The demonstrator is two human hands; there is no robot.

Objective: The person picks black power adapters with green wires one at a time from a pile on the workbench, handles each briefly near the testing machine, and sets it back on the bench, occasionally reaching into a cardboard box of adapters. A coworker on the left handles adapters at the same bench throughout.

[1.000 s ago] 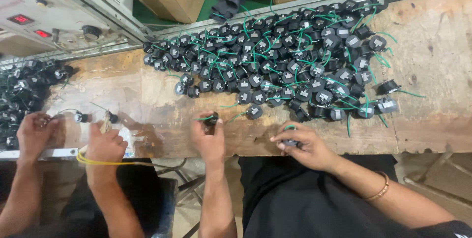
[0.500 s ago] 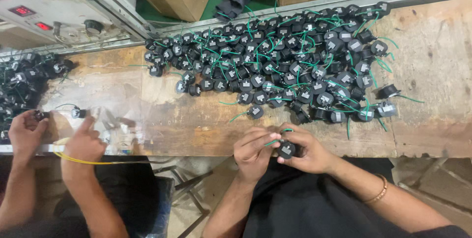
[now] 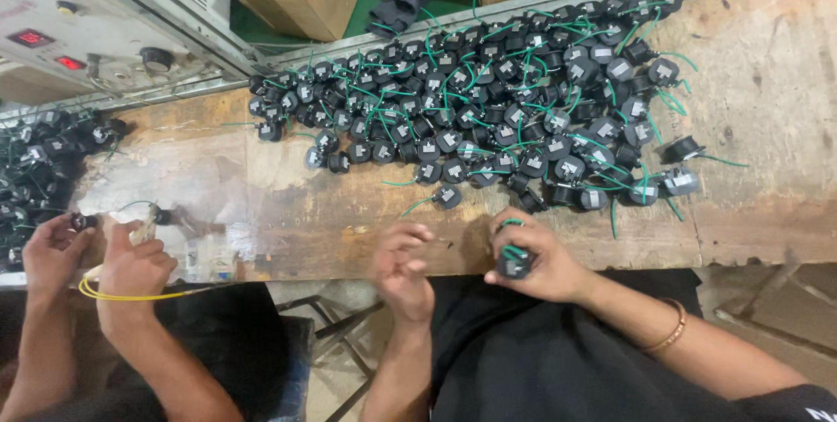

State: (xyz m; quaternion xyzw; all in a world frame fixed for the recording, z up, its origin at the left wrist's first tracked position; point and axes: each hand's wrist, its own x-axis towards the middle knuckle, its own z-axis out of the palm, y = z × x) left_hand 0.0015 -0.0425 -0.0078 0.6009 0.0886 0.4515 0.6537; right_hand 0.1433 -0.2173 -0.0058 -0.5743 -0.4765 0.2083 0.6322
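Right hand [image 3: 536, 252] is wrapped around one small black round part [image 3: 514, 262] with a green wire, right at the near edge of the tabletop [image 3: 767, 213]. Left hand [image 3: 403, 267] sits just beside it, fingers loosely curled, holding nothing. The big pile of the same parts [image 3: 488, 108] lies farther back, so by the look of it plenty's left. A co-worker's hands [image 3: 96, 256] are busy at the far left.
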